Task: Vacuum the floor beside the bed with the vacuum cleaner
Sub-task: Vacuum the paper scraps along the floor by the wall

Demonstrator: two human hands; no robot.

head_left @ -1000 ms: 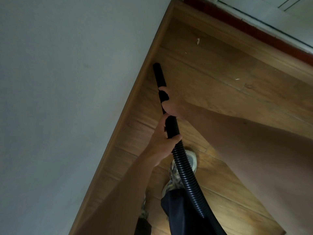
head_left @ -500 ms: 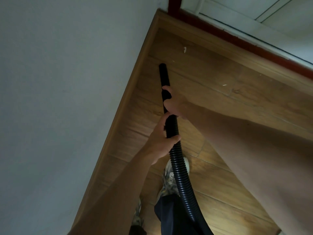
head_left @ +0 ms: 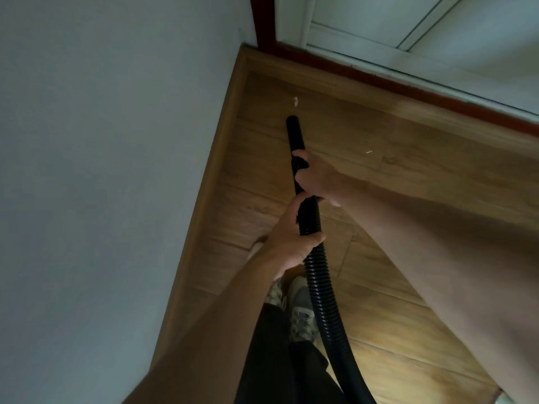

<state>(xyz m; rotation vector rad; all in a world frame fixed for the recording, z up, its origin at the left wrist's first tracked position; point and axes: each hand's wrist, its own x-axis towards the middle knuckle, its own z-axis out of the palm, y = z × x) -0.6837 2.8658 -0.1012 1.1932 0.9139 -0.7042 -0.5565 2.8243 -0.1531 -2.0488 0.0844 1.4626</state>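
A black vacuum hose (head_left: pixel 320 290) with ribbed tubing runs up from the bottom of the view and ends in a smooth black nozzle (head_left: pixel 294 132). The nozzle tip points at the wooden floor (head_left: pixel 393 272) near the room's corner. My right hand (head_left: pixel 316 177) grips the smooth tube further up. My left hand (head_left: pixel 288 243) grips it just below, where the ribbing starts. A small white scrap (head_left: pixel 295 101) lies on the floor just beyond the nozzle tip. A second tiny white speck (head_left: pixel 369 152) lies to the right. No bed is in view.
A pale wall (head_left: pixel 102 170) with a wooden skirting board (head_left: pixel 204 199) bounds the floor on the left. A dark red door frame (head_left: pixel 379 80) and white door (head_left: pixel 423 24) close the far side. My shoes (head_left: pixel 300 313) and dark trouser leg (head_left: pixel 271 360) are below the hands.
The nozzle has moved forward along the floor towards the corner and the white scrap. Both hands keep their hold on the hose. The view has tilted up, showing more of the door.
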